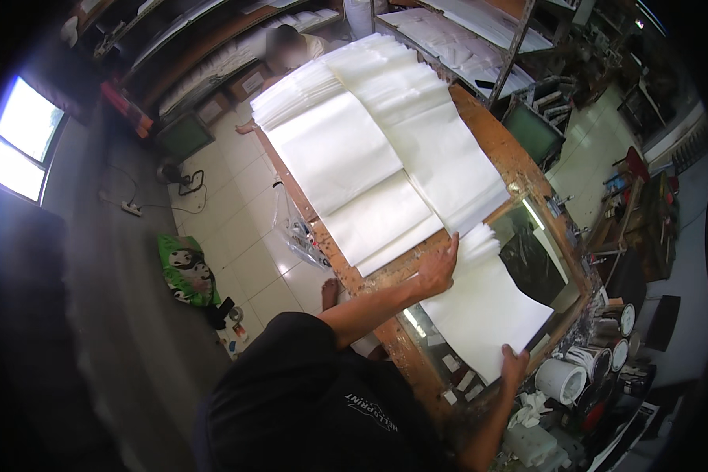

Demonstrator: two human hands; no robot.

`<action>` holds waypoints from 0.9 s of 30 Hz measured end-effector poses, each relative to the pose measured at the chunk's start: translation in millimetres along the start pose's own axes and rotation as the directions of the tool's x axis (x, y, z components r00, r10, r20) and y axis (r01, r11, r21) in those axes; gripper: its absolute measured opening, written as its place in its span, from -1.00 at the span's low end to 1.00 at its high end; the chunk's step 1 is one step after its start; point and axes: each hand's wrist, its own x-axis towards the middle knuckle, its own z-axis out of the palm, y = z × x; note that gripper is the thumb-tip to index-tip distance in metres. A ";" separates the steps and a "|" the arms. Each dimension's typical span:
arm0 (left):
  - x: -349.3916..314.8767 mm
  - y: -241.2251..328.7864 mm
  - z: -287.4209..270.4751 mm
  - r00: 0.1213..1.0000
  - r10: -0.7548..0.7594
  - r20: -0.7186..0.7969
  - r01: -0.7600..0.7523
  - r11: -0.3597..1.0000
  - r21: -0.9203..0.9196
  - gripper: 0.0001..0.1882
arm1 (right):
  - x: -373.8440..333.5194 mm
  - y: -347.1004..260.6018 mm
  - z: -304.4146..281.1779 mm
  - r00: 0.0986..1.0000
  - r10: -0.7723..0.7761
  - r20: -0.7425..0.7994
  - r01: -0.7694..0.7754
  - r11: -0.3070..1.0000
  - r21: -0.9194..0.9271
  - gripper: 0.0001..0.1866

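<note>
A small fanned stack of white sheets (pixel 488 307) lies at an angle over the near end of a wooden table. My left hand (pixel 439 267) is closed at the stack's upper left edge; some of its fingers are hidden. At the near right corner, my right hand (pixel 514 364) pinches the same sheets between thumb and fingers. Just beyond my left hand, two long overlapping rows of white sheets, a left row (pixel 338 149) and a right row (pixel 440 141), cover most of the tabletop. I cannot tell whether the sheets are paper or thin cloth.
The table's worn wooden edge (pixel 488 130) frames a glass panel (pixel 440 346) under the stack. Paint-stained tubs (pixel 560 381) crowd the right side. A plastic bag (pixel 295 236) and a green panda-print bag (pixel 189 271) are on the left. Another person (pixel 291 51) is beyond the table, near shelves.
</note>
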 end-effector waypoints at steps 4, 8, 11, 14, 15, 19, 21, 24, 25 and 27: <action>3.7 -1.8 -38.0 0.990 0.141 0.012 -0.141 0.990 -0.013 0.25 | -35.0 -67.7 -26.1 0.999 -0.040 0.018 0.036 0.982 0.185 -0.60; -1.4 -35.1 -133.2 0.974 0.218 0.052 -0.219 0.976 -0.002 0.28 | -86.3 -149.8 -4.9 0.995 -0.090 -0.043 0.099 0.917 0.386 -0.59; -1.5 -73.5 -215.1 0.974 0.221 0.056 -0.220 0.975 -0.030 0.28 | -118.0 -205.4 23.3 0.995 -0.099 -0.005 0.093 0.911 0.402 -0.56; 4.3 -112.6 -287.4 0.970 0.230 0.075 -0.232 0.973 0.017 0.28 | -147.7 -276.1 73.5 0.994 -0.067 -0.087 0.097 0.911 0.400 -0.59; 9.2 -129.5 -305.4 0.970 0.240 0.049 -0.241 0.970 0.027 0.28 | -153.6 -298.8 88.8 0.996 -0.031 -0.086 0.067 0.892 0.447 -0.60; 10.2 -181.0 -367.7 0.970 0.242 -0.024 -0.241 0.970 0.043 0.27 | -163.5 -360.1 137.5 0.995 -0.050 -0.083 0.085 0.861 0.501 -0.57; 9.2 -199.8 -386.6 0.965 0.248 -0.082 -0.245 0.969 0.038 0.25 | -163.9 -385.8 150.1 0.993 -0.091 -0.074 0.116 0.858 0.500 -0.55; -6.9 -230.9 -416.2 0.968 0.221 -0.122 -0.220 0.975 0.021 0.28 | -167.5 -418.4 169.1 0.991 -0.112 -0.072 0.133 0.835 0.534 -0.55; -17.2 -243.2 -422.4 0.965 0.197 -0.174 -0.200 0.980 -0.001 0.28 | -170.5 -432.5 175.9 0.981 -0.182 -0.063 0.188 0.824 0.534 -0.59; -37.3 -270.2 -442.3 0.945 0.155 -0.287 -0.173 0.984 -0.036 0.27 | -175.7 -474.6 188.0 0.948 -0.317 -0.008 0.273 0.805 0.527 -0.64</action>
